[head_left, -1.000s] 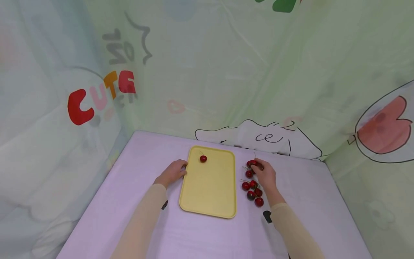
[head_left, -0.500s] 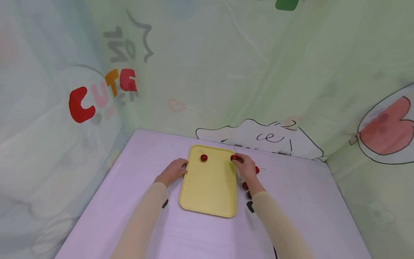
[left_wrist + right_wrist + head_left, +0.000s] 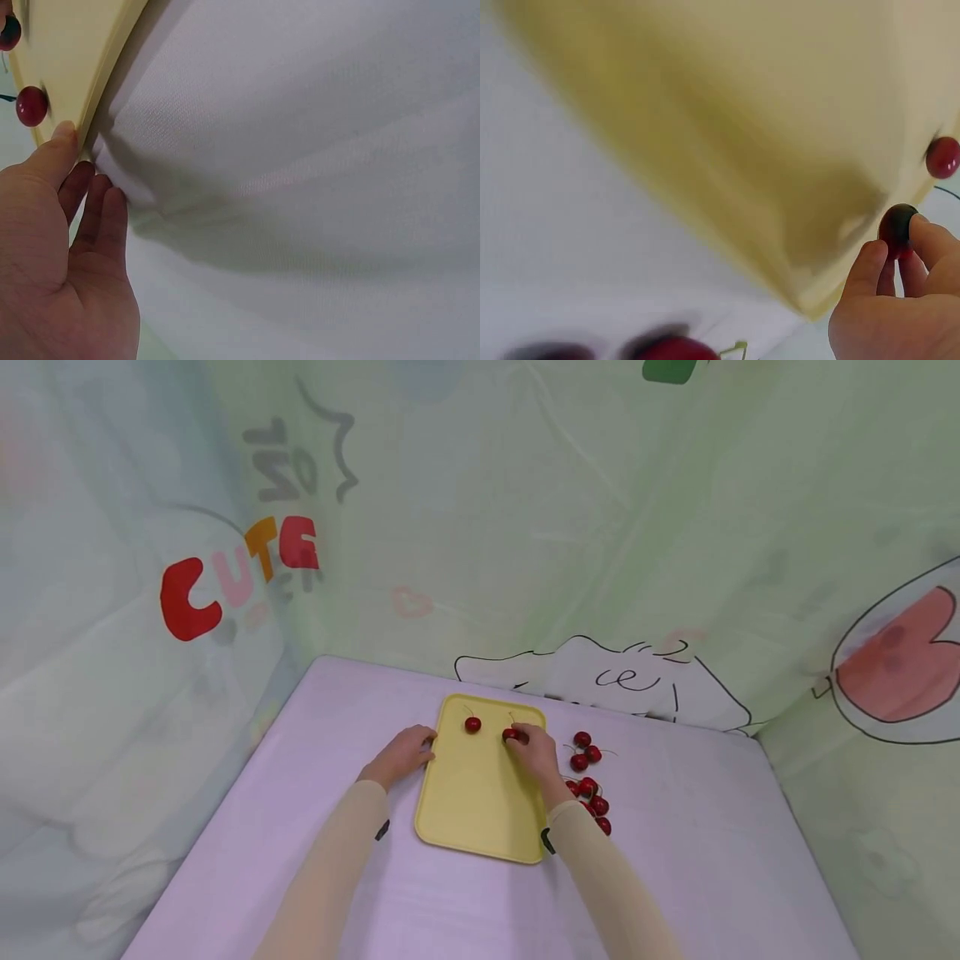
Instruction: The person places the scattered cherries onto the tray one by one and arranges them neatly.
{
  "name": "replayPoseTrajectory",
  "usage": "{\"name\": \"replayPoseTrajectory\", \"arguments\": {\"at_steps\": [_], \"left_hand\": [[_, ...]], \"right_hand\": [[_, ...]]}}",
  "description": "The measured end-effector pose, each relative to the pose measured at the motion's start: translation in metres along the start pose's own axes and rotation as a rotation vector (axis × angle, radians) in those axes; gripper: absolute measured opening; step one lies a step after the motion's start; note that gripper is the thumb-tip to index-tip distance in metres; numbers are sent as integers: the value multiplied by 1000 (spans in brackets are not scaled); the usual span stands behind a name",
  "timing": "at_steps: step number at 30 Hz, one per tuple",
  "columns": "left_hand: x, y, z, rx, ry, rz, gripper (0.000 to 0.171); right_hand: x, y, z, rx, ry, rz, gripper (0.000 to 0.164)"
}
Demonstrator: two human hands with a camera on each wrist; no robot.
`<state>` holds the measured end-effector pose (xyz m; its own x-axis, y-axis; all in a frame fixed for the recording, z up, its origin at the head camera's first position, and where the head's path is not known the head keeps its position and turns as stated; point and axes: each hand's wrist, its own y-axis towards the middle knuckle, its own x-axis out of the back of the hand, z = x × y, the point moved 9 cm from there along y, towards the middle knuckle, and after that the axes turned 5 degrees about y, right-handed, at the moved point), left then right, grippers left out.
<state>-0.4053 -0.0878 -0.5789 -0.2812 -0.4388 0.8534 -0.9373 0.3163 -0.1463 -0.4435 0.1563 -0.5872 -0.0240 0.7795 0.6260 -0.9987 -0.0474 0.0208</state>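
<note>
A yellow tray (image 3: pixel 480 793) lies on the table, with one cherry (image 3: pixel 472 724) near its far left corner. My right hand (image 3: pixel 536 752) pinches another cherry (image 3: pixel 897 229) between thumb and fingertips, over the far right part of the tray. Whether that cherry touches the tray I cannot tell. At the tray's left edge, my left hand (image 3: pixel 401 755) holds the rim, its thumb on top and its fingers at the outer side, as the left wrist view shows. To the right of the tray lie several loose cherries (image 3: pixel 589 787) with stems, partly hidden behind the right forearm.
A pale purple cloth (image 3: pixel 697 827) covers the table. Printed fabric curtains (image 3: pixel 480 527) stand along the back and both sides of it. Another small group of cherries (image 3: pixel 580 762) lies beside the tray's far right side.
My right hand has carried a cherry leftward from the pile, across the tray's right rim and over the tray. The left hand has stayed at the rim.
</note>
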Motion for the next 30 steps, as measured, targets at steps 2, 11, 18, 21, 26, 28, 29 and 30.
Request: {"name": "replayPoseTrajectory", "arguments": {"at_steps": [2, 11, 18, 21, 26, 28, 29, 30], "left_hand": [[0, 0, 0, 0, 1, 6, 43], [5, -3, -4, 2, -13, 6, 42], [6, -5, -8, -6, -29, 6, 42], [6, -4, -7, -5, -31, 4, 41], [4, -4, -6, -9, -23, 6, 41], [3, -3, -6, -8, -23, 8, 41], [3, -3, -6, -8, -27, 7, 41], [3, -3, -5, -8, -25, 8, 41]], "right_hand": [[-4, -1, 0, -7, 11, 1, 38], [-14, -3, 13, -4, 25, -30, 37], [-16, -1, 15, -41, 22, -51, 38], [-16, -1, 16, -49, 26, -54, 38], [-16, -3, 17, -75, 20, -31, 42], [-14, -5, 19, -85, 30, -20, 45], [-13, -6, 20, -88, 37, -18, 46], [-11, -7, 22, -87, 42, -16, 47]]}}
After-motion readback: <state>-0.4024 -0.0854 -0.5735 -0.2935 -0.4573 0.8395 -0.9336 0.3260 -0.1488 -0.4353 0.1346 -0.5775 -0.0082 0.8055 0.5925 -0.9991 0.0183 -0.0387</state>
